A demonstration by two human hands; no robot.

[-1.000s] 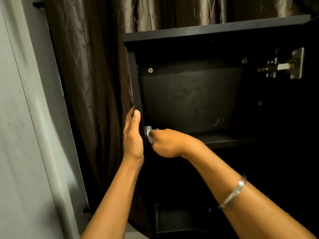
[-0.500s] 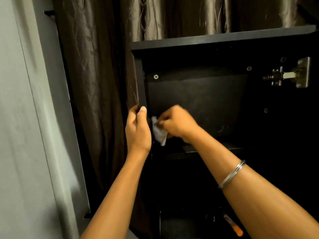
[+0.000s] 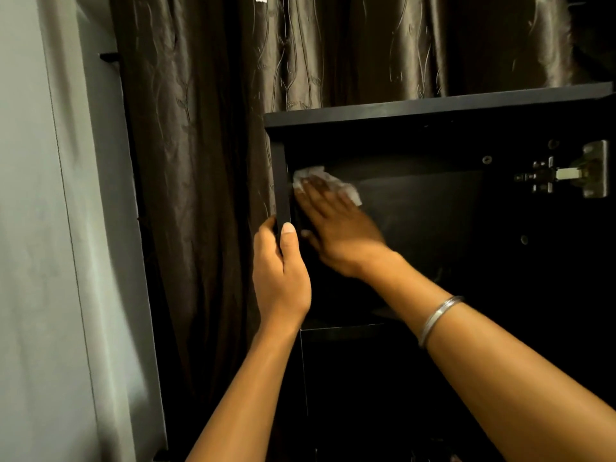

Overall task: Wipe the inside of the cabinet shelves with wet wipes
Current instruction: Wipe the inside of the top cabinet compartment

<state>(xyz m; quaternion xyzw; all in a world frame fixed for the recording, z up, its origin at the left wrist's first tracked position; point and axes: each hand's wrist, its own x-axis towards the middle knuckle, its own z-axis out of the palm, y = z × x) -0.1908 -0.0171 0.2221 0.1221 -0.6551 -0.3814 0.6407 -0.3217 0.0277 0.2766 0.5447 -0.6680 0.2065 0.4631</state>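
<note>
Two hands in use. Right hand (image 3: 336, 228): fingers (image 3: 316, 195) flat and spread, pressing a crumpled white wet wipe (image 3: 325, 181) against the upper left corner of the dark cabinet's back panel (image 3: 426, 208). Left hand (image 3: 280, 268): fingers curled round the black side panel's front edge (image 3: 281, 181), steadying me. Step in hand, I judge: wiping the top compartment's interior. Next: sweep rightward toward the metal hinge (image 3: 566, 175), then down to the shelf (image 3: 343, 328).
</note>
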